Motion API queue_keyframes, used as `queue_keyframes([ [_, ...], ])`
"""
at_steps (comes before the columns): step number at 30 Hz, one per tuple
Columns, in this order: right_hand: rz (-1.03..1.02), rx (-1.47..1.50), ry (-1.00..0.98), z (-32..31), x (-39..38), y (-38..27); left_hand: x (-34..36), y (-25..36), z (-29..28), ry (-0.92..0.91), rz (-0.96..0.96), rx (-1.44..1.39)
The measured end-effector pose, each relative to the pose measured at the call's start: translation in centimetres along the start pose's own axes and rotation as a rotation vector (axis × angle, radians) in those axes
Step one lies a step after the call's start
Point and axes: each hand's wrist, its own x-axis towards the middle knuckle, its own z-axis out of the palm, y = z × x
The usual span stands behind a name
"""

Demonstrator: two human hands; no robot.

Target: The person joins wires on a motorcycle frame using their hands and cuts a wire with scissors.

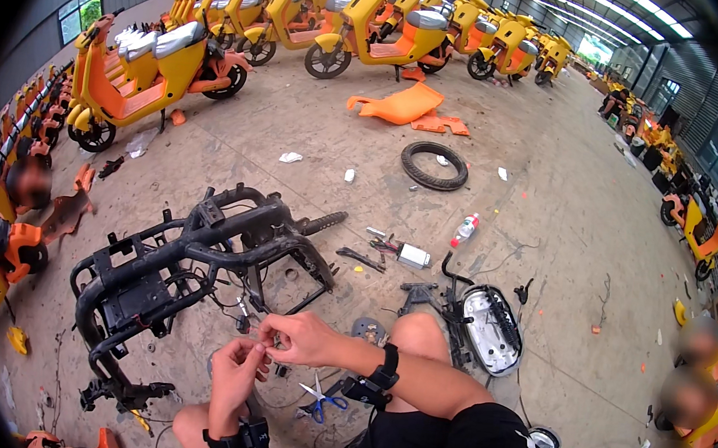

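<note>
My left hand (235, 374) and my right hand (305, 339) meet in front of me, fingertips pinched together. Whatever they hold between them is too small to make out. Just beyond my fingers, a thin cable with a connector (242, 321) hangs by the black scooter frame (190, 252). The bare frame lies on the concrete floor to the left, with loose wires along its tubes. Below my right forearm, a pair of blue-handled scissors (324, 402) rests on the floor between my knees.
An upturned seat shell (492, 332) lies at my right, near a silver box with wires (413, 256) and a bottle (465, 230). Farther off are a tyre (432, 183) and orange panels (406, 106). Yellow scooters (378, 38) stand in rows behind and to the left.
</note>
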Motion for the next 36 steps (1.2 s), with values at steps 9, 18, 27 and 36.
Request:
queue_keyframes([
  [9,0.095,0.08,-0.08,-0.5,0.1,-0.7,-0.2,0.0,0.3,-0.004,-0.007,0.043],
  [18,0.249,0.424,-0.135,-0.6,0.5,-0.7,-0.3,-0.1,-0.2,-0.062,-0.024,-0.089],
  [27,0.382,0.867,-0.194,0.4,0.6,1.3,-0.6,0.4,-0.5,-0.137,0.01,-0.195],
  [36,0.579,1.074,-0.298,-0.4,0.8,0.9,-0.8,0.6,-0.5,-0.15,0.014,-0.226],
])
